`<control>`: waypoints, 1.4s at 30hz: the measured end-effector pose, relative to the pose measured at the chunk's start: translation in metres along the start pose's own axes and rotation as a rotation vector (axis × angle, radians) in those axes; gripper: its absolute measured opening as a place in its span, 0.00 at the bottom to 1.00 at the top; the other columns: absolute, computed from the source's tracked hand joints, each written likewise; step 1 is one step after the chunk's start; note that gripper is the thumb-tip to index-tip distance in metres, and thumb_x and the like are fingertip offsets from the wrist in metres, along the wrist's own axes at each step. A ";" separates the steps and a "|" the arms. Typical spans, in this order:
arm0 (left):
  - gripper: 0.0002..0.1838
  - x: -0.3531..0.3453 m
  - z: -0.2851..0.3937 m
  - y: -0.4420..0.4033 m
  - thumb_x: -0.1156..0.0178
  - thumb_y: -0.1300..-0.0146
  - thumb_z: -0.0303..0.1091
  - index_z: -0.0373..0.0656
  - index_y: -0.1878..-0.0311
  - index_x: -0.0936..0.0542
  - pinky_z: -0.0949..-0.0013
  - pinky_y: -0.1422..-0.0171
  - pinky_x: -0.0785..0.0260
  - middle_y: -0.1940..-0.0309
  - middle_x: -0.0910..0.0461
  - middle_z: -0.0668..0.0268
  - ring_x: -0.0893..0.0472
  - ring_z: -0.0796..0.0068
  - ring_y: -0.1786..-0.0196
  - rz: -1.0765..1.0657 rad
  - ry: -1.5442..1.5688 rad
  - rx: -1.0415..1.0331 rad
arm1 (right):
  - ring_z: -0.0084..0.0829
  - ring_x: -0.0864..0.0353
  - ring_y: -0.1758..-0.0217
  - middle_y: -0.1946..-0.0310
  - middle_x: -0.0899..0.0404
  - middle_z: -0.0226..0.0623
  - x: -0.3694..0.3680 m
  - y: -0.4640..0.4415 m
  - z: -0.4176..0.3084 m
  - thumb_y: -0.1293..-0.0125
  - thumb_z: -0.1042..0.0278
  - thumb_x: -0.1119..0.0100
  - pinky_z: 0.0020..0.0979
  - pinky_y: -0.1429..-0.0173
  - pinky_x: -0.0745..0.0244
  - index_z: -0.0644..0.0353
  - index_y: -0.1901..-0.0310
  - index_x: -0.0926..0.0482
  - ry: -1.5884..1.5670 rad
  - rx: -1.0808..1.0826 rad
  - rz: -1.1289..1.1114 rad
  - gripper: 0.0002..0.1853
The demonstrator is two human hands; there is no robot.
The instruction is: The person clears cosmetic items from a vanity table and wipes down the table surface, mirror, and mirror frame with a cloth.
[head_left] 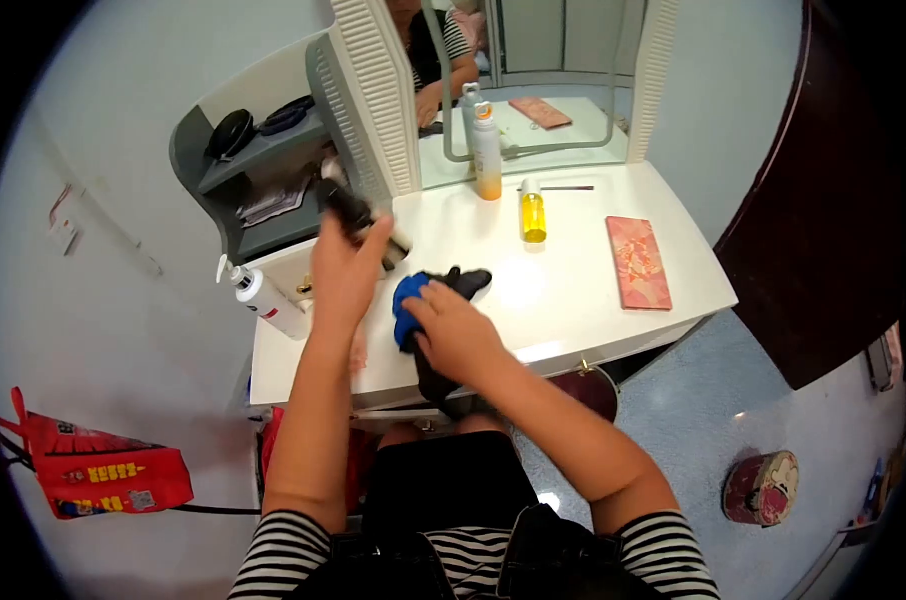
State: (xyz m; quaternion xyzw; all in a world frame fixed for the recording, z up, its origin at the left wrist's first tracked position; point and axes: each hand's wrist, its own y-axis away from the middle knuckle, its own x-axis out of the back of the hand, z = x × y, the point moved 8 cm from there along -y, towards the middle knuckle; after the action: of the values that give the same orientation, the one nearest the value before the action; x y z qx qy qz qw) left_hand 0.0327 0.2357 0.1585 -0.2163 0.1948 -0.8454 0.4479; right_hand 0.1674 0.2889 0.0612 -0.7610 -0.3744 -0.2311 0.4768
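Observation:
My left hand (348, 265) is closed around a bottle with a black top (345, 203), raised over the left part of the white dressing table (573, 290). Its lower part looks pale and is partly covered by my fingers. My right hand (460, 332) grips a bright blue cloth (407, 300) near the table's front edge. Against the cloth lies a black object (470, 284) with a rounded end; more black shows below my wrist, and its kind is unclear. Close to my left forearm stands a white pump bottle (268, 300).
A spray can (487, 155) stands by the mirror (543, 80). To its right are a yellow bottle (534, 215), a thin brush (571, 188) and a pink patterned case (639, 263). Grey shelves (263, 170) rise at left. A small bin (761, 488) sits on the floor.

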 end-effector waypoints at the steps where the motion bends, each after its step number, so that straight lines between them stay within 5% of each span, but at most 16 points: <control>1: 0.20 0.018 0.003 0.014 0.31 0.32 0.35 0.35 0.43 0.24 0.72 0.51 0.25 0.57 0.16 0.64 0.18 0.79 0.57 0.027 -0.006 0.041 | 0.51 0.28 0.29 0.36 0.23 0.51 -0.007 -0.012 0.012 0.40 0.73 0.37 0.42 0.25 0.33 0.58 0.38 0.22 0.012 -0.019 -0.010 0.25; 5: 0.19 0.054 -0.020 0.055 0.33 0.30 0.30 0.35 0.41 0.25 0.73 0.42 0.26 0.52 0.17 0.63 0.18 0.77 0.49 0.061 0.066 0.171 | 0.51 0.28 0.28 0.36 0.23 0.52 -0.034 -0.070 0.053 0.38 0.75 0.40 0.43 0.26 0.31 0.58 0.39 0.22 0.105 -0.079 -0.030 0.23; 10: 0.22 0.042 -0.058 0.083 0.34 0.32 0.24 0.35 0.38 0.29 0.70 0.44 0.24 0.51 0.17 0.61 0.17 0.75 0.50 0.000 0.162 0.288 | 0.47 0.30 0.26 0.32 0.25 0.48 -0.050 -0.132 0.093 0.37 0.78 0.45 0.41 0.25 0.31 0.57 0.37 0.21 0.135 -0.129 -0.063 0.24; 13: 0.24 0.034 -0.067 0.090 0.34 0.32 0.25 0.37 0.36 0.30 0.69 0.43 0.23 0.50 0.18 0.59 0.17 0.72 0.48 -0.025 0.066 0.252 | 0.47 0.25 0.31 0.38 0.21 0.47 -0.058 -0.157 0.109 0.35 0.76 0.46 0.42 0.29 0.28 0.58 0.39 0.20 0.187 -0.102 0.033 0.22; 16: 0.26 0.031 -0.078 0.095 0.35 0.32 0.23 0.38 0.34 0.33 0.68 0.38 0.24 0.49 0.19 0.59 0.18 0.71 0.45 -0.029 -0.058 0.181 | 0.46 0.19 0.46 0.53 0.17 0.44 -0.063 -0.177 0.109 0.35 0.73 0.45 0.45 0.42 0.23 0.60 0.51 0.17 0.246 -0.069 0.196 0.12; 19: 0.34 0.022 -0.045 0.099 0.26 0.38 0.35 0.37 0.33 0.31 0.62 0.45 0.24 0.52 0.17 0.57 0.15 0.61 0.51 -0.037 -0.517 -0.084 | 0.43 0.20 0.51 0.59 0.18 0.41 -0.069 -0.177 0.105 0.34 0.72 0.46 0.45 0.50 0.23 0.58 0.56 0.16 0.445 -0.108 0.265 0.10; 22: 0.33 0.012 -0.052 0.097 0.28 0.37 0.47 0.38 0.36 0.28 0.55 0.49 0.25 0.53 0.16 0.55 0.16 0.50 0.53 -0.135 -0.712 -0.016 | 0.43 0.19 0.49 0.58 0.18 0.41 -0.058 -0.176 0.103 0.34 0.70 0.45 0.43 0.50 0.23 0.57 0.56 0.16 0.425 -0.152 0.167 0.10; 32: 0.32 0.011 -0.048 0.100 0.29 0.37 0.46 0.35 0.38 0.27 0.54 0.55 0.24 0.57 0.17 0.50 0.16 0.47 0.56 -0.021 -0.705 -0.186 | 0.45 0.20 0.48 0.55 0.18 0.42 0.005 -0.036 0.023 0.46 0.65 0.30 0.42 0.45 0.22 0.55 0.48 0.17 0.305 0.026 -0.042 0.21; 36: 0.32 0.012 -0.050 0.100 0.29 0.37 0.45 0.35 0.37 0.27 0.53 0.55 0.24 0.58 0.17 0.50 0.16 0.47 0.56 -0.039 -0.722 -0.154 | 0.44 0.21 0.50 0.58 0.20 0.40 0.000 -0.054 0.035 0.47 0.63 0.27 0.43 0.48 0.22 0.54 0.50 0.17 0.378 -0.014 0.003 0.21; 42: 0.33 0.012 -0.055 0.098 0.30 0.36 0.45 0.35 0.36 0.28 0.51 0.53 0.25 0.59 0.17 0.49 0.17 0.46 0.56 -0.084 -0.692 -0.086 | 0.46 0.20 0.51 0.60 0.20 0.46 -0.032 -0.139 0.096 0.38 0.67 0.37 0.45 0.50 0.21 0.59 0.55 0.20 0.512 -0.174 0.121 0.11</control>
State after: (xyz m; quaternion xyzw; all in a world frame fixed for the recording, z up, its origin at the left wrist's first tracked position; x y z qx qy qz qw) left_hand 0.0627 0.1818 0.0636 -0.5166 0.0579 -0.7307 0.4426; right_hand 0.0372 0.4011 0.0729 -0.7368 -0.1745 -0.4184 0.5017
